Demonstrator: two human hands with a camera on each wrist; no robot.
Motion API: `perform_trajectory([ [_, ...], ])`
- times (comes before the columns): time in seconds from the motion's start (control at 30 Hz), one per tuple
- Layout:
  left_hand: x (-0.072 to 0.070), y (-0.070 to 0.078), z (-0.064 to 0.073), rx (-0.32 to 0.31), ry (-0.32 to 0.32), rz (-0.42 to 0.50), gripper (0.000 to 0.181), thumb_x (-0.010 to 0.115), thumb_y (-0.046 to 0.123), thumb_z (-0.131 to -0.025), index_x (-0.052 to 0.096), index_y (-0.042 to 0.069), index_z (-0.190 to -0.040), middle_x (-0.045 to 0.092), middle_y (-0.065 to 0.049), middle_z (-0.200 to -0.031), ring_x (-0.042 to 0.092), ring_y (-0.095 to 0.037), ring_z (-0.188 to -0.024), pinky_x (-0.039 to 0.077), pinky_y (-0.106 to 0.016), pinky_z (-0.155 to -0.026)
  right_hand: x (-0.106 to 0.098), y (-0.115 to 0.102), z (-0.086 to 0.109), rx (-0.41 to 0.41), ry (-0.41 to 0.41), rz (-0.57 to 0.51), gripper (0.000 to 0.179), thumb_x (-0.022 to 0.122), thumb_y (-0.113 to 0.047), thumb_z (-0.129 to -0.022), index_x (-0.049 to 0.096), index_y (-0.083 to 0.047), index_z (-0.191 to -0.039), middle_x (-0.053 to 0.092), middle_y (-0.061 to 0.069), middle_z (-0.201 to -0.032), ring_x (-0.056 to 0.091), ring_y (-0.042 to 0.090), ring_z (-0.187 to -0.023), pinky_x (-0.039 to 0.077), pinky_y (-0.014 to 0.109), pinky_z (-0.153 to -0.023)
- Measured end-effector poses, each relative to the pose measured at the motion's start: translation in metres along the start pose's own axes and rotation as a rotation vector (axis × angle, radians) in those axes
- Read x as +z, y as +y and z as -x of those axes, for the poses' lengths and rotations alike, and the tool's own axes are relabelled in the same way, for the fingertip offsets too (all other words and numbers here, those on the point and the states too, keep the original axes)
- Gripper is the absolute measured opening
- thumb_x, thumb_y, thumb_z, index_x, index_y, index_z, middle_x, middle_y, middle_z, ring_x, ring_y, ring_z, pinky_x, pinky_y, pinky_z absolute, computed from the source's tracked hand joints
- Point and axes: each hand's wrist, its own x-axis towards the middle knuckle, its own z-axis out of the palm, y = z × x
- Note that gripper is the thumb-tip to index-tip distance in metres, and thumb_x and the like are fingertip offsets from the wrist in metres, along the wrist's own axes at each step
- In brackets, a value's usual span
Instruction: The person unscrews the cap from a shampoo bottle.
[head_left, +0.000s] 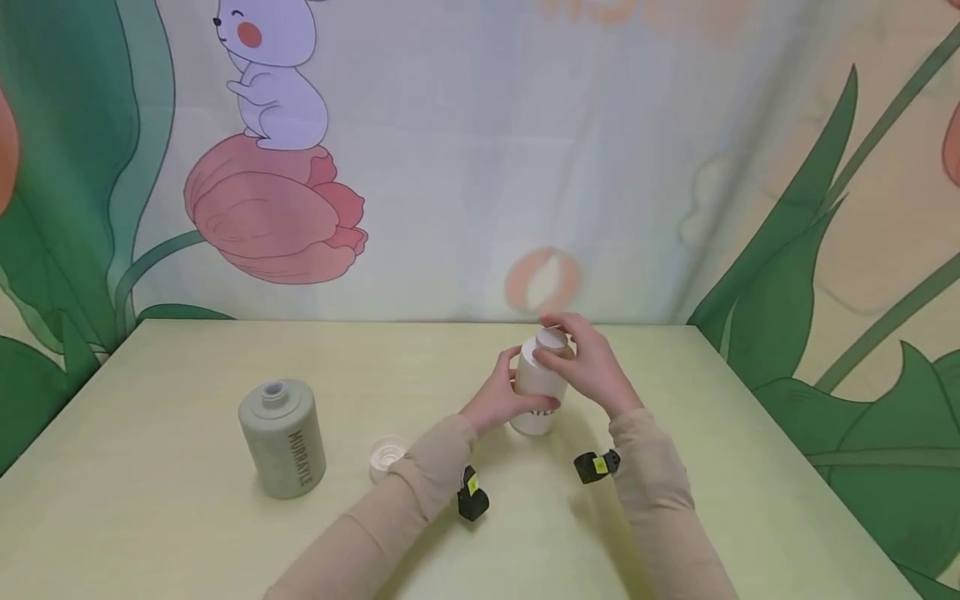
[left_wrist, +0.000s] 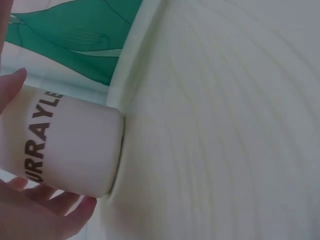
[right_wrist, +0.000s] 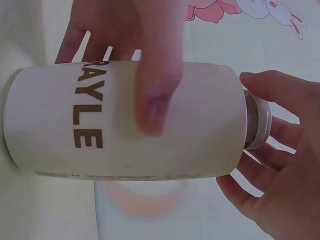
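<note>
Nearest, the left sleeve (head_left: 375,533) is partly hiding a loose round lid (head_left: 385,454), which a sweep of the forearm could knock aside; a grey bottle (head_left: 280,446) is standing to its left. Farther back, a white bottle (head_left: 537,380) is standing upright on the table (head_left: 750,483); it could tip or twist if its steadying grip were slackening while force is acting on its cap (head_left: 552,339). The left hand (head_left: 502,400) is gripping the body, fingers wrapped; the right hand (head_left: 591,364) is pinching the cap, digits curled. Beyond, a printed backdrop (head_left: 450,150) is hanging.
</note>
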Motion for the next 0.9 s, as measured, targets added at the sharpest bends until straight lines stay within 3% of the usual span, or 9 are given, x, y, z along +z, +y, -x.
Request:
perform_trajectory([
  [0.23, 0.002, -0.006, -0.002, 0.028, 0.032, -0.002, 0.083, 0.079, 0.025, -0.079, 0.029, 0.012, -0.144, 0.050, -0.015, -0.137, 0.051, -0.030, -0.122, 0.041, -0.046, -0.104, 0.000, -0.003, -0.003, -0.004, 0.012, 0.015, 0.037, 0.068, -0.021, -0.090, 0.060, -0.009, -0.124, 0.060, 0.011, -0.129, 0.055, 0.028, -0.121, 0.043, 0.052, -0.103],
  [0.4, 0.006, -0.008, 0.001, 0.035, 0.036, -0.044, 0.069, 0.081, 0.029, -0.076, 0.044, 0.013, -0.132, 0.058, -0.010, -0.129, 0.056, -0.027, -0.115, 0.045, -0.044, -0.099, 0.001, -0.005, 0.006, 0.028, 0.093, -0.030, 0.032, 0.071, -0.018, -0.087, 0.065, -0.009, -0.117, 0.066, 0.011, -0.120, 0.058, 0.028, -0.112, 0.046, 0.049, -0.097],
  [0.47, 0.002, -0.007, 0.005, 0.030, 0.054, -0.071, 0.068, 0.082, 0.031, -0.074, 0.047, 0.016, -0.130, 0.059, -0.008, -0.126, 0.057, -0.025, -0.113, 0.046, -0.043, -0.097, 0.003, -0.009, 0.008, 0.032, 0.121, -0.050, 0.030, 0.073, -0.017, -0.086, 0.067, -0.009, -0.114, 0.068, 0.011, -0.117, 0.059, 0.028, -0.110, 0.048, 0.048, -0.094],
  [0.63, -0.009, 0.004, 0.020, 0.036, 0.094, -0.138, 0.068, 0.086, 0.033, -0.069, 0.053, 0.022, -0.127, 0.063, -0.004, -0.121, 0.059, -0.023, -0.107, 0.048, -0.041, -0.091, -0.002, -0.019, 0.016, -0.017, 0.150, -0.058, 0.030, 0.074, -0.018, -0.085, 0.067, -0.010, -0.113, 0.068, 0.010, -0.115, 0.060, 0.028, -0.111, 0.049, 0.047, -0.094],
  [0.77, -0.014, 0.021, 0.039, 0.058, 0.070, -0.158, 0.067, 0.088, 0.037, -0.066, 0.057, 0.025, -0.124, 0.065, -0.001, -0.114, 0.062, -0.020, -0.100, 0.051, -0.038, -0.084, -0.011, -0.029, 0.030, -0.111, 0.196, -0.041, 0.032, 0.076, -0.017, -0.083, 0.066, -0.011, -0.113, 0.069, 0.008, -0.113, 0.061, 0.025, -0.109, 0.047, 0.045, -0.093],
  [0.9, -0.024, 0.033, 0.065, 0.082, 0.049, -0.233, 0.067, 0.089, 0.041, -0.063, 0.059, 0.027, -0.121, 0.068, 0.003, -0.107, 0.064, -0.016, -0.093, 0.052, -0.035, -0.079, -0.014, -0.043, 0.045, -0.195, 0.225, -0.027, 0.035, 0.078, -0.016, -0.081, 0.065, -0.012, -0.113, 0.070, 0.004, -0.108, 0.063, 0.018, -0.103, 0.045, 0.035, -0.091],
])
